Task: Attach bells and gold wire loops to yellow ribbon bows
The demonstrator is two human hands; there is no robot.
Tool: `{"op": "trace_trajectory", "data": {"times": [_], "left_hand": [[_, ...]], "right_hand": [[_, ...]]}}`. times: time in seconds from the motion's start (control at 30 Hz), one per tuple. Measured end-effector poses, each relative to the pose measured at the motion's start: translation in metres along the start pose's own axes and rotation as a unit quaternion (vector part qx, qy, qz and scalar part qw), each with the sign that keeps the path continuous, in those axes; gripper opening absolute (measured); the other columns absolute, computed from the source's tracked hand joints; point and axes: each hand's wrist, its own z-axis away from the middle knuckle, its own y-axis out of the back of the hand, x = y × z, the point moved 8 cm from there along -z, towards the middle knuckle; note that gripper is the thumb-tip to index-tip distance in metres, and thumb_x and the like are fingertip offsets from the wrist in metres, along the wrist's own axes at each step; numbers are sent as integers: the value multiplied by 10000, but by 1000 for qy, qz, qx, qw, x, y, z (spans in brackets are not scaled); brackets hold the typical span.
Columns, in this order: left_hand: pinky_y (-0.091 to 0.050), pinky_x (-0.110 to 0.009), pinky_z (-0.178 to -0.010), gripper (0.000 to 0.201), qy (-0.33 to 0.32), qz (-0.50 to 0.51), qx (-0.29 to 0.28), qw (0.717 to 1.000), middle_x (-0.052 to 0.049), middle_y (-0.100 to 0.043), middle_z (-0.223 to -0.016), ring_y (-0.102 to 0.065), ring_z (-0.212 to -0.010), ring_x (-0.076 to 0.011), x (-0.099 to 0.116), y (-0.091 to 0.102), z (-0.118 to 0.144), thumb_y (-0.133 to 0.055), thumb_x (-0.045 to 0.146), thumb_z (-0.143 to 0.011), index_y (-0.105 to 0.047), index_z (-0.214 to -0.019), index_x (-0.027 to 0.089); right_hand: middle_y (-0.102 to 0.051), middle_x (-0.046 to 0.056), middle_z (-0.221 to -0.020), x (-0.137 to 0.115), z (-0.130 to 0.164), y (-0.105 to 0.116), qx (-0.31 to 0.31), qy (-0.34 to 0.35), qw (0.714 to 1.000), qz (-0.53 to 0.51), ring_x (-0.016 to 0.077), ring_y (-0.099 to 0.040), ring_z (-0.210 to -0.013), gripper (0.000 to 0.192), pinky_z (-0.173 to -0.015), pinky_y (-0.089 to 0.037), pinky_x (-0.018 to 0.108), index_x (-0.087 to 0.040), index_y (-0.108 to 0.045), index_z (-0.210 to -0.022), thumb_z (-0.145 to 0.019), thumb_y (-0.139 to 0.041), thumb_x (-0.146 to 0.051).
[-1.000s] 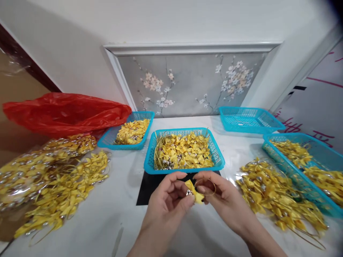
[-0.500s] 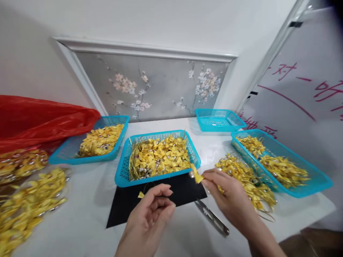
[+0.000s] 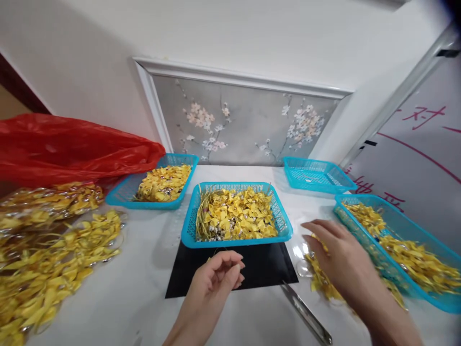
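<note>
My left hand (image 3: 216,288) is closed in a pinch over the black mat (image 3: 259,264). A scrap of yellow shows behind its fingers; what they hold is mostly hidden. My right hand (image 3: 338,259) hovers, blurred, over a loose pile of yellow ribbon bows with silver bells (image 3: 319,278), its thumb and fingers apart. In front of both hands stands a blue basket (image 3: 236,244) full of yellow bows, bells and gold cords. A slim pointed metal tool (image 3: 306,312) lies between my hands, its tip at the mat's edge.
At right, a blue basket (image 3: 399,269) holds more bows; a shallow blue basket (image 3: 320,175) stands behind it. On the left are another blue basket (image 3: 144,204), a red plastic bag (image 3: 72,149) and a heap of bows (image 3: 72,269). A framed flower panel (image 3: 245,115) backs the table.
My right hand has moved right, from beside the middle basket to over the loose pile; the yellow bow it pinched no longer shows at its fingertips. The view has shifted left.
</note>
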Motion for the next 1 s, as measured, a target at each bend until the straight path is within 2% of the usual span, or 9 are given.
{"op": "trace_trajectory", "data": {"times": [0.07,0.2,0.33,0.47,0.57,0.63,0.73,0.9,1.0], "left_hand": [[-532,-242,-671,230,5,25,11,1000,-23,-706,-794,-635,-684,-146,-3,3,-1,-736,409,-753,-735,-855,203],[-530,-248,-680,258,12,27,18,999,-26,-709,-794,-635,-695,-154,-8,8,0,-729,437,-752,-732,-861,204],[-530,-253,-702,262,5,12,-10,1000,-24,-706,-801,-644,-720,-162,-11,9,1,-702,455,-776,-731,-876,214],[-529,-253,-704,239,13,24,-14,1000,-27,-712,-802,-647,-724,-161,-11,10,3,-705,431,-782,-730,-865,209],[-532,-258,-700,217,22,24,-23,999,-32,-721,-792,-653,-718,-165,-9,8,5,-714,403,-780,-731,-857,201],[-533,-257,-697,208,19,19,-22,999,-34,-726,-793,-654,-712,-164,-9,8,6,-717,396,-778,-735,-851,202],[-532,-260,-687,201,8,18,-7,1000,-35,-724,-786,-651,-701,-165,-11,10,4,-709,394,-784,-739,-842,204],[-525,-246,-694,206,-12,44,-11,999,-26,-706,-839,-638,-721,-156,-8,8,3,-708,389,-793,-728,-912,223],[-517,-231,-725,228,-18,70,-19,997,-22,-690,-902,-627,-769,-148,-1,6,5,-713,369,-800,-705,-978,228]], "right_hand": [[-710,106,-1058,-34,-23,-22,-109,41,993,-33,273,-634,-966,277,-843,-484,402,-240,-696,-1052,-967,-432,-233],[-719,72,-855,-66,-61,-56,-182,65,981,-22,223,-663,-891,194,-805,-489,330,-215,-715,-830,-920,-555,-154],[-674,63,-1058,-64,-76,-81,-227,59,972,-8,192,-656,-917,170,-813,-539,383,-164,-651,-1043,-941,-586,-284],[-654,65,-1113,-59,-76,-85,-228,42,972,-33,189,-656,-920,215,-797,-553,382,-173,-623,-1115,-946,-582,-298],[-659,55,-984,-55,-74,-81,-204,29,975,-81,179,-642,-857,115,-782,-529,367,-147,-646,-944,-948,-548,-206],[-638,63,-932,-52,-73,-74,-180,24,975,-129,182,-619,-843,180,-783,-500,350,-153,-623,-838,-929,-474,-109],[-622,53,-872,-52,-68,-59,-155,20,963,-219,182,-595,-795,182,-733,-479,314,-186,-567,-820,-901,-422,-111],[-596,12,-722,-74,-40,-39,-186,8,910,-370,164,-597,-676,197,-605,-488,266,-202,-511,-823,-957,-383,-269],[-624,21,-782,-99,-13,-39,-254,-30,805,-535,148,-611,-697,206,-664,-511,272,-199,-513,-835,-971,-414,-318]]}}
